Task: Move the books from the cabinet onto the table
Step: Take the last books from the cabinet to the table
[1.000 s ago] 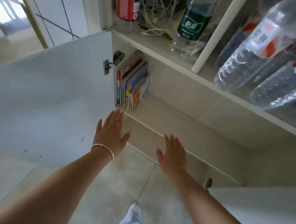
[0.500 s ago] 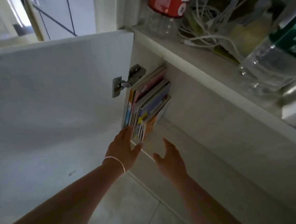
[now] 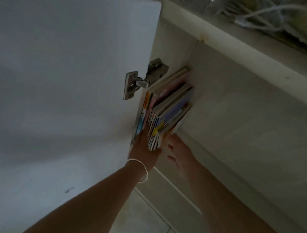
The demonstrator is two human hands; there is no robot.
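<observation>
My left hand (image 3: 144, 148) and right hand (image 3: 178, 149) have closed in from the floor side to flank the books (image 3: 167, 110), fingers straight against them at the shelf's nine-o'clock end beside the hinge (image 3: 144, 80), so lifting out comes next.

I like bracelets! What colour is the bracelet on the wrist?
The bracelet is thin and silvery-white, seen in the head view on the left wrist.

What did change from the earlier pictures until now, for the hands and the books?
Both hands moved forward to the books. The left hand now touches their left side and the right hand their right side, but no firm grip shows. The books still stand in the cabinet, beside the open door.
</observation>
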